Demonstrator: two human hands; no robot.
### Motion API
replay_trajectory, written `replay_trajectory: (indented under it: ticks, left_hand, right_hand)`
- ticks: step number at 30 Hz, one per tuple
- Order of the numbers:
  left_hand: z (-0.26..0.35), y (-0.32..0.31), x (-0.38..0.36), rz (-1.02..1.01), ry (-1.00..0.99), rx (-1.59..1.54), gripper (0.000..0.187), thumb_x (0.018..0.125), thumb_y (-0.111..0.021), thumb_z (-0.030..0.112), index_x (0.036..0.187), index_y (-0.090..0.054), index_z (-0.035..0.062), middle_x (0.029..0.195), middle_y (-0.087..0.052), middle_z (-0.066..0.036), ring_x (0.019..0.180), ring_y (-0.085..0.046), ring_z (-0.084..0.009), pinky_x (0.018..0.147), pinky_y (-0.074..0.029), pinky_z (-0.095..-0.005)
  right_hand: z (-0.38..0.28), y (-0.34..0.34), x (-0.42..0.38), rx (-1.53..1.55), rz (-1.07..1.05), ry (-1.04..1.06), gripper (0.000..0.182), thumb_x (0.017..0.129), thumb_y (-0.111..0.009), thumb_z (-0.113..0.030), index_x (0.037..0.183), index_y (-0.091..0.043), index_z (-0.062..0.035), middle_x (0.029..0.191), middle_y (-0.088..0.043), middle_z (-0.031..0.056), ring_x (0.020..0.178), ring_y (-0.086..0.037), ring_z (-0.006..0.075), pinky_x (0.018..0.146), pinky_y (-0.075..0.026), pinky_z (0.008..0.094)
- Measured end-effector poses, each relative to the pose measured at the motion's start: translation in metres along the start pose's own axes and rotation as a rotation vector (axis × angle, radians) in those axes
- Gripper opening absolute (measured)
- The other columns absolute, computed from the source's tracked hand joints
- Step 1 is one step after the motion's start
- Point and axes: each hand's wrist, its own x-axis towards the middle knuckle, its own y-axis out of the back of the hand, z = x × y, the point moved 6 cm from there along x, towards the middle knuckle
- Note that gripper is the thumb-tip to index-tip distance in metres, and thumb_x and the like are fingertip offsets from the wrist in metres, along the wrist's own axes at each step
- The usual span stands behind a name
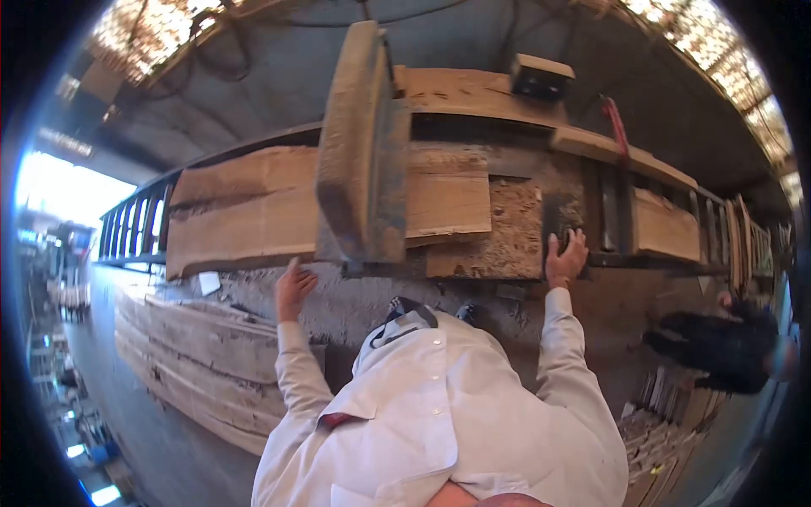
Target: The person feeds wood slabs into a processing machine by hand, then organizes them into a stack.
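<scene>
We see our left hand (296,287), loosely open, beside a wide board (245,224); our right hand (566,258), spread open, at the sawdusty table (490,264)

Beyond the left fingers (309,276), the plank (262,224) looked matt, rough-edged wood; beside the right fingers (579,241) lay coarse wood chips (512,241).

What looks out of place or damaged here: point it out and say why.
Wood chips lie thickly scattered left of the right hand, an untidy layer, though that may be normal here. The plank beyond the left hand has a dark, ragged streak along it, possibly a crack or bark.
</scene>
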Motion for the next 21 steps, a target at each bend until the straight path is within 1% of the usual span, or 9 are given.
replay_trajectory:
  ticks: [3,5,6,8,10,11,13,17,21]
  left_hand:
    - [-0.007,0.054,0.017,0.183,0.047,-0.201,0.065,0.095,-0.069,0.034,0.148,-0.043,0.0068,0.114,-0.072,-0.014,0.107,-0.069,-0.0319,0.097,-0.053,-0.0459]
    - [0.010,0.075,0.021,0.295,-0.002,-0.643,0.069,0.094,-0.072,0.030,0.150,-0.040,0.0050,0.114,-0.072,-0.012,0.106,-0.069,-0.0323,0.099,-0.052,-0.0460]
    - [0.013,0.074,0.029,0.311,-0.004,-0.544,0.075,0.090,-0.076,0.025,0.151,-0.037,0.0060,0.111,-0.073,-0.013,0.102,-0.070,-0.0338,0.093,-0.055,-0.0446]
    - [0.052,0.070,0.017,0.437,-0.348,1.018,0.087,0.076,-0.087,0.012,0.150,-0.040,0.0126,0.102,-0.072,-0.018,0.088,-0.072,-0.0384,0.077,-0.059,-0.0447]
    - [0.050,0.072,0.016,0.500,-0.188,1.210,0.082,0.072,-0.089,0.013,0.142,-0.046,0.0168,0.088,-0.069,-0.020,0.078,-0.068,-0.0378,0.072,-0.056,-0.0467]
    - [0.057,0.064,0.015,0.447,-0.114,1.308,0.069,0.081,-0.085,0.022,0.139,-0.050,0.0121,0.095,-0.071,-0.015,0.079,-0.070,-0.0321,0.073,-0.058,-0.0455]
    - [0.024,0.052,0.024,0.575,0.109,-0.614,0.057,0.088,-0.079,0.034,0.132,-0.056,0.0055,0.106,-0.071,-0.012,0.084,-0.071,-0.0306,0.073,-0.062,-0.0446]
    - [0.057,-0.012,0.004,0.518,0.250,-0.522,0.055,0.092,-0.074,0.039,0.128,-0.058,0.0015,0.120,-0.066,-0.016,0.101,-0.069,-0.0313,0.076,-0.064,-0.0443]
    - [0.050,-0.037,0.002,0.249,0.061,-0.430,0.057,0.098,-0.065,0.039,0.137,-0.054,-0.0006,0.129,-0.062,-0.016,0.104,-0.069,-0.0349,0.085,-0.062,-0.0457]
  right_hand:
    - [-0.001,0.001,0.002,0.015,-0.033,-0.034,0.071,0.094,-0.058,-0.058,0.141,-0.052,-0.0053,0.154,-0.044,0.0169,0.147,-0.033,0.0329,0.122,-0.020,0.0477]
    - [-0.007,0.004,0.003,0.021,-0.078,-0.045,0.079,0.093,-0.056,-0.066,0.143,-0.050,-0.0049,0.156,-0.041,0.0160,0.149,-0.030,0.0315,0.124,-0.016,0.0473]
    - [-0.006,0.008,0.003,-0.024,-0.082,-0.048,0.080,0.092,-0.056,-0.067,0.143,-0.050,-0.0055,0.156,-0.041,0.0159,0.149,-0.029,0.0318,0.123,-0.017,0.0478]
    - [-0.011,0.009,0.007,-0.064,-0.113,0.006,0.083,0.089,-0.058,-0.068,0.143,-0.049,-0.0066,0.156,-0.041,0.0158,0.150,-0.029,0.0325,0.122,-0.018,0.0490]
    - [-0.016,0.004,0.007,-0.088,-0.078,0.033,0.085,0.087,-0.059,-0.071,0.144,-0.049,-0.0081,0.156,-0.041,0.0165,0.148,-0.031,0.0343,0.122,-0.019,0.0500]
    - [-0.017,0.001,0.007,-0.142,-0.061,0.047,0.084,0.088,-0.057,-0.071,0.143,-0.051,-0.0081,0.156,-0.042,0.0173,0.147,-0.033,0.0348,0.120,-0.021,0.0502]
    - [-0.020,-0.006,0.006,-0.175,-0.023,0.052,0.082,0.089,-0.055,-0.072,0.142,-0.053,-0.0078,0.155,-0.042,0.0182,0.145,-0.036,0.0356,0.119,-0.024,0.0505]
    - [-0.010,-0.002,0.010,-0.158,-0.006,0.091,0.077,0.091,-0.053,-0.069,0.138,-0.056,-0.0078,0.150,-0.048,0.0181,0.142,-0.039,0.0352,0.115,-0.028,0.0501]
    - [-0.024,0.010,0.007,-0.132,-0.005,0.062,0.075,0.092,-0.054,-0.068,0.136,-0.058,-0.0083,0.149,-0.049,0.0181,0.142,-0.038,0.0351,0.115,-0.027,0.0516]
